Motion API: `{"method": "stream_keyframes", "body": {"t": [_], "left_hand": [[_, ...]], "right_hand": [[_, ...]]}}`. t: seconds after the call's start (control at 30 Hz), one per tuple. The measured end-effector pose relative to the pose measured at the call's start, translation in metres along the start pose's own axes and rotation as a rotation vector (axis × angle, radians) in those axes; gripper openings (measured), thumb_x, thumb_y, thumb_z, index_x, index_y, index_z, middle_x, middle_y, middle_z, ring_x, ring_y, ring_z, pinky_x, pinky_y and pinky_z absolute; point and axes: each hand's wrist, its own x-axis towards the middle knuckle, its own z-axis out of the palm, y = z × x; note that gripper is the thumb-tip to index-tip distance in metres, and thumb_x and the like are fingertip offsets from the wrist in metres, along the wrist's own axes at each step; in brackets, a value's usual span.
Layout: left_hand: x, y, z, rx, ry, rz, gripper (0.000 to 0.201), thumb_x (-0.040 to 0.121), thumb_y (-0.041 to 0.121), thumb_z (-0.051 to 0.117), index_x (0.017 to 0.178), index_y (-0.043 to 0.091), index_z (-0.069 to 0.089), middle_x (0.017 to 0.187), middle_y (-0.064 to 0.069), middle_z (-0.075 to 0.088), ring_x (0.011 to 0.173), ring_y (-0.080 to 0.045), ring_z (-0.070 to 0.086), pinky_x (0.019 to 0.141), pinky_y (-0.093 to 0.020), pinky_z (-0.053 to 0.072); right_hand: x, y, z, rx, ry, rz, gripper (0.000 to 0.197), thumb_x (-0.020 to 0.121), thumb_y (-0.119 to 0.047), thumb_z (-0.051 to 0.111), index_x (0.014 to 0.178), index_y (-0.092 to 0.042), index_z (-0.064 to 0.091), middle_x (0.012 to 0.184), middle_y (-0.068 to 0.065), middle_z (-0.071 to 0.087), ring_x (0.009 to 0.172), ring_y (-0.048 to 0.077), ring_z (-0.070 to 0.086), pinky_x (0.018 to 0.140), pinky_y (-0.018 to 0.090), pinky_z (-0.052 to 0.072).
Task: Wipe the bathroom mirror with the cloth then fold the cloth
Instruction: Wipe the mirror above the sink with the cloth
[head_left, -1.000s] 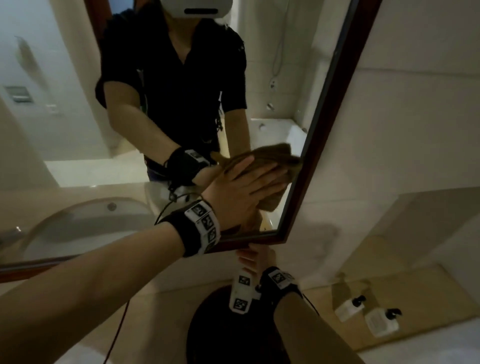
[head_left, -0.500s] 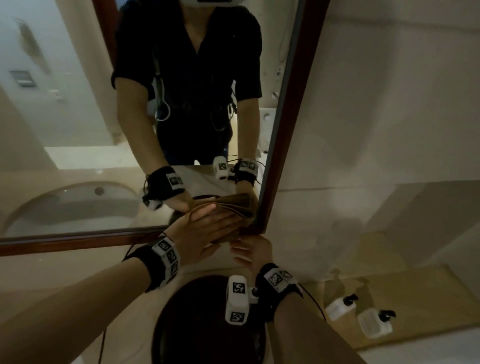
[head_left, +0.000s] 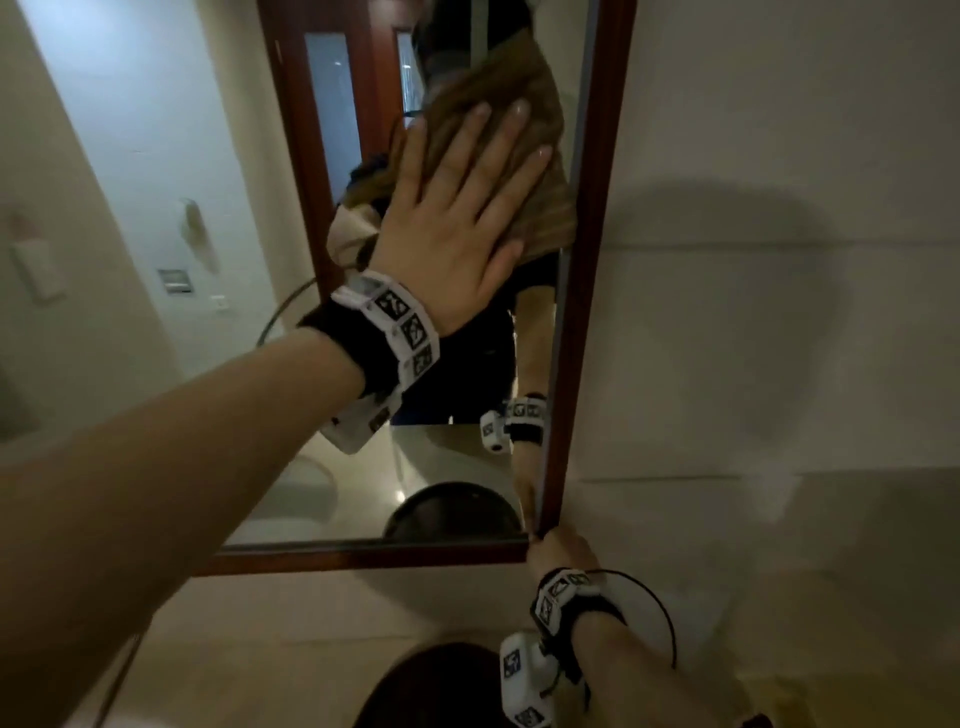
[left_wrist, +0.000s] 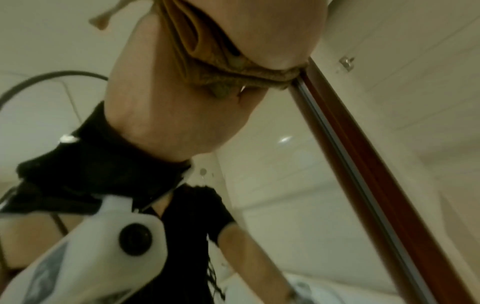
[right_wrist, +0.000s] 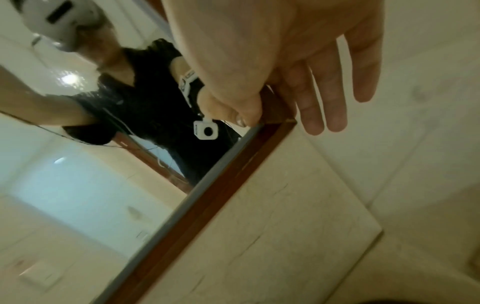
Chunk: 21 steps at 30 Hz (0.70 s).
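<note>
A wood-framed mirror hangs on the tiled wall. My left hand presses a brown cloth flat against the glass near the mirror's upper right edge, with straight, spread fingers. In the left wrist view the bunched cloth sits under my palm, right beside the frame. My right hand rests at the mirror's lower right corner. There the thumb touches the frame corner, and the fingers lie straight against the wall.
Pale wall tiles run to the right of the mirror. A dark round object sits below the mirror at the bottom of the head view. The glass reflects a person in black, a door and a white basin.
My left hand slid the cloth up the glass from the mirror's lower right corner to its upper right part. My right hand stayed at the lower right corner.
</note>
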Motion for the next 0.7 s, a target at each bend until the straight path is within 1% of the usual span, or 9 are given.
{"method": "stream_keyframes", "body": {"t": [0.1, 0.17, 0.23, 0.33, 0.4, 0.47, 0.53, 0.6, 0.7], "left_hand": [[-0.049, 0.037, 0.035, -0.037, -0.088, 0.142, 0.070, 0.095, 0.045, 0.035, 0.154, 0.022, 0.007, 0.161, -0.007, 0.001, 0.148, -0.029, 0.003, 0.116, -0.059, 0.002], [-0.089, 0.063, 0.059, -0.042, -0.160, 0.183, 0.071, 0.095, 0.046, 0.037, 0.153, 0.022, 0.003, 0.161, -0.004, -0.006, 0.148, -0.027, -0.001, 0.116, -0.056, -0.003], [-0.118, 0.083, 0.077, -0.034, -0.219, 0.178, 0.072, 0.097, 0.046, 0.035, 0.154, 0.022, -0.002, 0.160, -0.002, -0.010, 0.148, -0.025, -0.005, 0.117, -0.054, -0.005], [-0.122, 0.083, 0.079, -0.031, -0.259, 0.186, 0.073, 0.096, 0.047, 0.037, 0.154, 0.023, 0.000, 0.161, -0.001, -0.009, 0.148, -0.023, -0.007, 0.117, -0.052, -0.006], [-0.111, 0.069, 0.067, -0.035, -0.271, 0.248, 0.072, 0.094, 0.047, 0.040, 0.154, 0.025, 0.005, 0.161, 0.000, -0.004, 0.149, -0.022, -0.003, 0.118, -0.051, -0.003], [-0.086, 0.045, 0.050, -0.036, -0.218, 0.264, 0.072, 0.093, 0.047, 0.041, 0.154, 0.027, 0.009, 0.162, 0.000, 0.001, 0.149, -0.023, 0.004, 0.118, -0.052, 0.001], [-0.036, 0.012, 0.022, -0.011, -0.105, 0.200, 0.071, 0.094, 0.049, 0.040, 0.154, 0.027, 0.010, 0.162, -0.002, 0.005, 0.148, -0.025, 0.009, 0.117, -0.054, 0.004], [0.022, -0.020, -0.010, 0.026, -0.019, 0.123, 0.069, 0.095, 0.050, 0.035, 0.154, 0.026, 0.008, 0.161, -0.004, 0.005, 0.148, -0.027, 0.008, 0.117, -0.056, 0.004], [0.077, -0.045, -0.040, 0.036, 0.037, 0.024, 0.068, 0.095, 0.051, 0.031, 0.154, 0.026, 0.008, 0.161, -0.005, 0.006, 0.148, -0.028, 0.008, 0.116, -0.058, 0.004]], "right_hand": [[0.005, -0.001, -0.010, -0.111, 0.011, -0.072, 0.040, 0.096, -0.048, 0.044, 0.103, -0.013, 0.061, 0.096, 0.004, 0.065, 0.075, 0.020, 0.059, 0.064, 0.028, 0.049], [0.006, -0.001, -0.018, -0.148, 0.016, -0.124, 0.044, 0.095, -0.052, 0.042, 0.100, -0.014, 0.063, 0.097, 0.005, 0.065, 0.082, 0.021, 0.063, 0.073, 0.032, 0.055], [0.004, -0.004, -0.032, -0.165, 0.018, -0.177, 0.049, 0.095, -0.055, 0.039, 0.103, -0.013, 0.062, 0.104, 0.006, 0.064, 0.092, 0.024, 0.063, 0.081, 0.034, 0.054], [-0.006, -0.023, -0.075, -0.170, 0.025, -0.268, 0.049, 0.095, -0.057, 0.037, 0.098, -0.014, 0.060, 0.104, 0.007, 0.064, 0.096, 0.026, 0.062, 0.080, 0.032, 0.051], [-0.019, -0.044, -0.115, -0.171, 0.011, -0.337, 0.045, 0.096, -0.053, 0.036, 0.086, -0.016, 0.059, 0.092, 0.004, 0.064, 0.090, 0.026, 0.062, 0.075, 0.029, 0.047], [-0.039, -0.071, -0.166, -0.153, 0.028, -0.407, 0.038, 0.096, -0.047, 0.040, 0.073, -0.020, 0.053, 0.080, 0.002, 0.060, 0.084, 0.026, 0.062, 0.072, 0.030, 0.046], [-0.062, -0.100, -0.220, -0.065, 0.133, -0.476, 0.037, 0.095, -0.047, 0.043, 0.083, -0.016, 0.060, 0.086, 0.006, 0.065, 0.084, 0.027, 0.064, 0.077, 0.035, 0.053], [-0.086, -0.129, -0.268, -0.081, 0.264, -0.523, 0.048, 0.096, -0.052, 0.041, 0.094, -0.008, 0.062, 0.091, 0.010, 0.065, 0.085, 0.028, 0.063, 0.080, 0.036, 0.053], [-0.100, -0.153, -0.301, -0.198, 0.310, -0.504, 0.055, 0.096, -0.057, 0.039, 0.078, -0.007, 0.053, 0.082, 0.011, 0.058, 0.080, 0.028, 0.059, 0.068, 0.032, 0.047]]}}
